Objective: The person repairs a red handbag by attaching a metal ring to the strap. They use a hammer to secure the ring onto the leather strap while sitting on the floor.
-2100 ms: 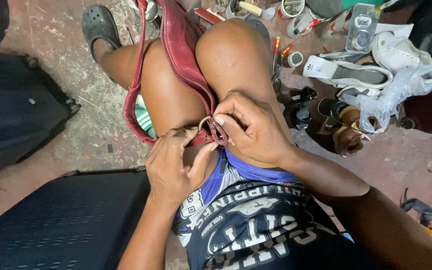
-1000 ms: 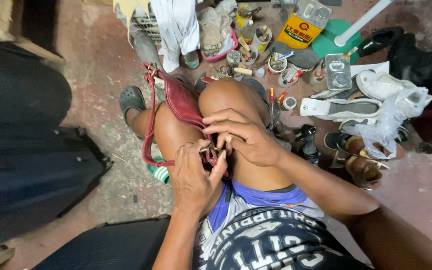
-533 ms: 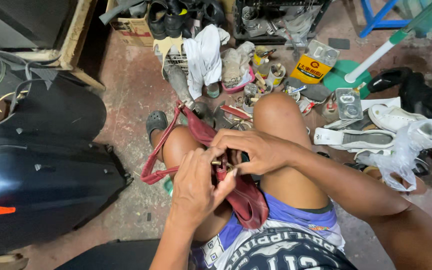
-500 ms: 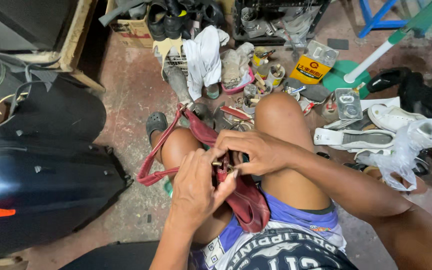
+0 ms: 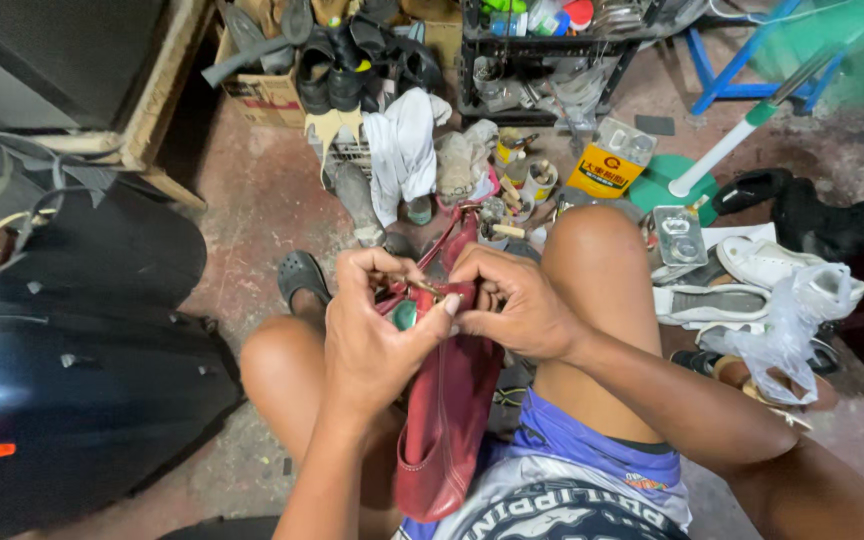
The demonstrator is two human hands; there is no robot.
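A dark red leather bag (image 5: 447, 410) hangs between my knees, its strap (image 5: 450, 238) running away toward the floor. My left hand (image 5: 377, 335) pinches the bag's top edge, where a small brass fitting and a green tag show. My right hand (image 5: 512, 300) grips the same edge from the other side, fingers curled over it. Both hands touch at the fitting.
A big black suitcase (image 5: 72, 370) lies at the left. Ahead on the floor are a white cloth (image 5: 402, 150), tins and a yellow can (image 5: 602, 170), a box of shoes (image 5: 292, 70), a metal rack (image 5: 542, 50). White shoes (image 5: 762, 265) and a plastic bag (image 5: 787, 320) sit at the right.
The view has tilted up and pulled back, showing more of the floor ahead. Both hands have lifted the bag's top edge higher, so the bag now hangs down toward my lap.
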